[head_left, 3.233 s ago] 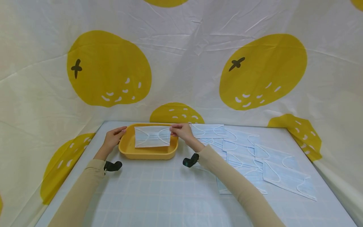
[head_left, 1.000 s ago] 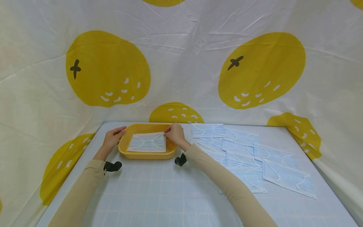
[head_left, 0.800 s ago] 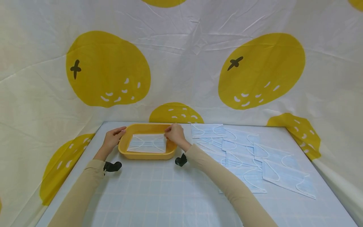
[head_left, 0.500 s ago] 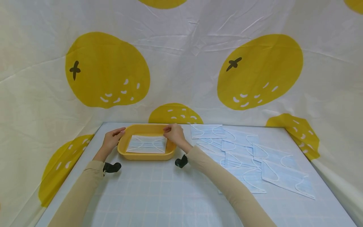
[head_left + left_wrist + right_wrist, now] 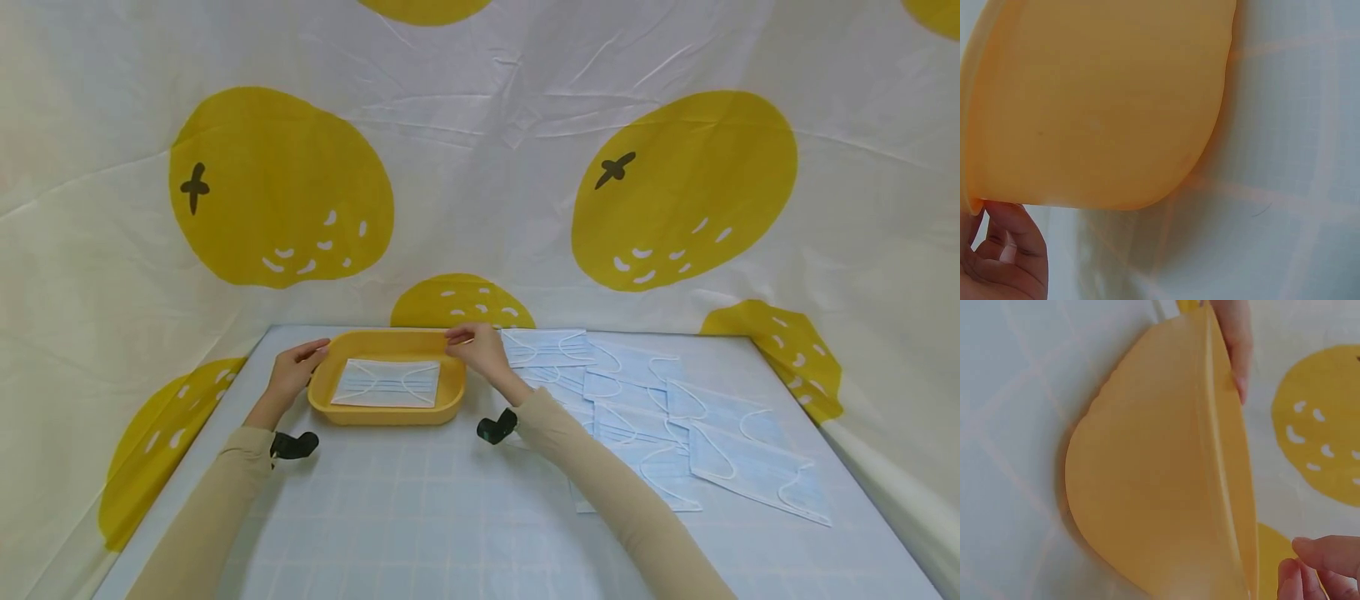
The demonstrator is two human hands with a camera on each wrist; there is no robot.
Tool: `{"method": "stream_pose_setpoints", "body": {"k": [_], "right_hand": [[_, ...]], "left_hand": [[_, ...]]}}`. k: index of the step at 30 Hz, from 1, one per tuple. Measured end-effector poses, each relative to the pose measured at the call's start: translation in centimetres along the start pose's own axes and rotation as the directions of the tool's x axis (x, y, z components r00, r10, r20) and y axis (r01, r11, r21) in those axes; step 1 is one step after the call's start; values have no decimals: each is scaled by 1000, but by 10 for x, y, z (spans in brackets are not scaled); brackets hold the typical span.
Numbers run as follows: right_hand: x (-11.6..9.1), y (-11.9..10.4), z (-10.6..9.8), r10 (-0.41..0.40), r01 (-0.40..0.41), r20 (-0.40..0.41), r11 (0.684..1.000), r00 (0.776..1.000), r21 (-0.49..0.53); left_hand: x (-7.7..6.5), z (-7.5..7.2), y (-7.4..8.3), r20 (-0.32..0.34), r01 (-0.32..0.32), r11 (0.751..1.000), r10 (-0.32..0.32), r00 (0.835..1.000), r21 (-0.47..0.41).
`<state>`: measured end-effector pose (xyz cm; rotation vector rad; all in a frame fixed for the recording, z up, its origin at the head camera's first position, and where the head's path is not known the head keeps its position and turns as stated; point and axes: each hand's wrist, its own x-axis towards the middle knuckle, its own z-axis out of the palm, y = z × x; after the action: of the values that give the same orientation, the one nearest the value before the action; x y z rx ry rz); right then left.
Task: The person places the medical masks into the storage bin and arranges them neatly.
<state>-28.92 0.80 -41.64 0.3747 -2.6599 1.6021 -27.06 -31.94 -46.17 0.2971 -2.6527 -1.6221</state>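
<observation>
A yellow oblong plastic tub (image 5: 386,416) stands at the back left of the table. Inside it a pale blue face mask (image 5: 386,384) lies flat, ear loops upward. My left hand (image 5: 291,372) holds the tub's left end; the left wrist view has its fingers (image 5: 1019,237) pinching the rim. At the right end, my right hand (image 5: 482,350) is raised over the rim with nothing in it, its fingers loosely bent. In the right wrist view those fingers (image 5: 1329,553) sit beside the tub wall (image 5: 1147,450), apart from it.
Several more face masks (image 5: 637,425) lie spread and overlapping on the right half of the table, some partly behind my right forearm. A light blue checked cloth (image 5: 390,508) covers the table. Behind it hangs a white curtain (image 5: 480,200) with yellow fruit shapes.
My right hand lowered the mask into the tub and let go of it, then moved up and right to the tub's right rim. The left hand has stayed at the left end.
</observation>
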Motion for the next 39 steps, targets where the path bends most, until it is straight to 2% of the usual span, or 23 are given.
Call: {"method": "stream_pose_setpoints", "body": {"k": [5, 12, 17, 23, 33, 39], "right_hand": [[-3, 2, -13, 14, -14, -16, 1000, 1000, -9], [-6, 12, -32, 84, -84, -7, 996, 996, -16], [-10, 19, -46, 111, -111, -3, 994, 994, -5], [-14, 28, -61, 114, -114, -14, 994, 993, 7], [-21, 53, -93, 158, -159, -21, 987, 987, -20], [-25, 72, -111, 179, -181, -52, 983, 983, -41]], "left_hand": [[-1, 0, 1, -1, 4, 1000, -4, 1000, -5], [0, 0, 1, -5, 18, 1000, -18, 1000, 3], [-2, 0, 1, -4, 3, 1000, -3, 1000, 0], [-3, 1, 4, -2, 3, 1000, -3, 1000, -4], [-4, 1, 5, -4, 22, 1000, -22, 1000, 0], [-3, 0, 4, -6, 32, 999, -32, 999, 7]]}}
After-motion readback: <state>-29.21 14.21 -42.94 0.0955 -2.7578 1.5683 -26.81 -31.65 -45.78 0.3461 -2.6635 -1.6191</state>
